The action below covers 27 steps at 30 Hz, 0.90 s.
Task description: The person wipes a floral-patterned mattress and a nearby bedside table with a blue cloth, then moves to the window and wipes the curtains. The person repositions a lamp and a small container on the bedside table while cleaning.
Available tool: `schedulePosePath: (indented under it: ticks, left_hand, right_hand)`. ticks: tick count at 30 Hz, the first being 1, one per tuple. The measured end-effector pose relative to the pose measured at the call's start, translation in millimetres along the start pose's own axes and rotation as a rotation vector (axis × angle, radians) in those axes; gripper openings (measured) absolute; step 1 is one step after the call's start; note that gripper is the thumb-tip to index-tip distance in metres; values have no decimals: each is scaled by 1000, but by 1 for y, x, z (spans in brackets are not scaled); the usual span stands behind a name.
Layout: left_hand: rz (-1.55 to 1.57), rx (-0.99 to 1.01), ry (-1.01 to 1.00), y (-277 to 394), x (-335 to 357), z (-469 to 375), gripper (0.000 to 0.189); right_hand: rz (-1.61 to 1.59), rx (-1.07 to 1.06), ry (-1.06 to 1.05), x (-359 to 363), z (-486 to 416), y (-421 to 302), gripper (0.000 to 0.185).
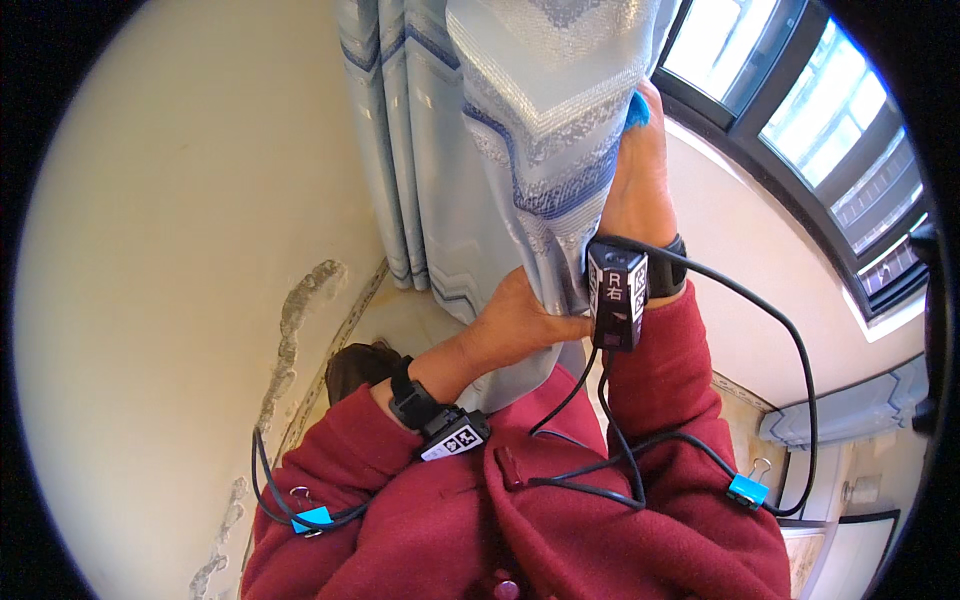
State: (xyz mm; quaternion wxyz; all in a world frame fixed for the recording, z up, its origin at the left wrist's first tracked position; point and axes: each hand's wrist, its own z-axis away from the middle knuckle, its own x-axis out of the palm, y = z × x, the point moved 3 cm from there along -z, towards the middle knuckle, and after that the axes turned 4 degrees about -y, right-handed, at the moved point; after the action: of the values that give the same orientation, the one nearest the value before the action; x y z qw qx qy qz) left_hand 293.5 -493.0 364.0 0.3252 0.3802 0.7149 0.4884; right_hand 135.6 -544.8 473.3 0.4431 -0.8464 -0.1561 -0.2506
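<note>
A light blue-grey curtain [555, 112] with silvery zigzag bands and dark blue stripes hangs in front of me. My left hand [525, 315] grips its gathered lower part, the thumb laid across the front of the fabric and the fingers hidden behind it. Higher up, my right hand [643, 180] reaches along the curtain's right edge, with its fingers mostly out of sight behind the cloth. A bright blue piece of material [637, 111] shows at that hand, between it and the curtain; what it is I cannot tell.
More curtain folds [394, 150] hang at the left, beside a cream wall [187, 187] with a crumbling patch [296, 315]. On the right is a dark-framed window [742, 124]. Black cables [787, 330] loop from wrist-worn devices, held to my sleeves by blue binder clips [748, 491]. Another curtain [847, 409] lies lower right.
</note>
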Motion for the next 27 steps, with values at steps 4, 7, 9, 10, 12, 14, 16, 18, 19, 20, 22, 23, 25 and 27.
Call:
schedulePosePath:
  ticks: [4, 7, 9, 10, 12, 14, 16, 18, 19, 20, 22, 23, 25, 27]
  left_hand:
    - [-48, -23, 134, -11, -6, 6, 36]
    - [-157, 29, 292, -11, -11, 8, 30]
    - [-208, 60, 394, -7, -17, 10, 28]
    - [-45, 104, 380, -5, -21, 11, 25]
    - [-100, 17, 459, -3, -34, 16, 24]
    - [-142, -21, 495, -2, -45, 19, 25]
    - [-110, -6, 488, -3, -51, 20, 29]
    - [-121, 1, 452, -5, -53, 21, 34]
    - [-105, -16, 442, -7, -53, 20, 35]
    - [-88, -12, 444, -9, -52, 21, 35]
    - [-71, -27, 435, -13, -51, 22, 36]
    - [-54, -33, 414, -15, -51, 22, 33]
    - [-16, -81, 386, -21, -50, 22, 29]
    - [-26, -52, 416, -23, -50, 21, 31]
  right_hand:
    - [96, 27, -185, 28, 12, 14, 28]
    - [-187, 2, -96, 40, 13, 24, 23]
    - [-125, -44, -7, 38, 13, 28, 24]
    - [-12, -80, 28, 34, 15, 29, 24]
    - [212, -167, 8, 23, 22, 26, 27]
    - [615, -115, 50, 6, 32, 22, 27]
    - [896, -44, -21, -10, 43, 17, 31]
    - [1001, 28, -143, -24, 51, 13, 31]
    - [1063, 75, -188, -31, 54, 11, 32]
    - [1123, 61, -233, -37, 55, 8, 32]
    - [1201, 123, -233, -53, 53, 2, 31]
    - [1241, 120, -244, -61, 50, -4, 31]
    - [1361, 132, -186, -82, 45, -13, 30]
    - [1420, 145, -103, -105, 40, -25, 31]
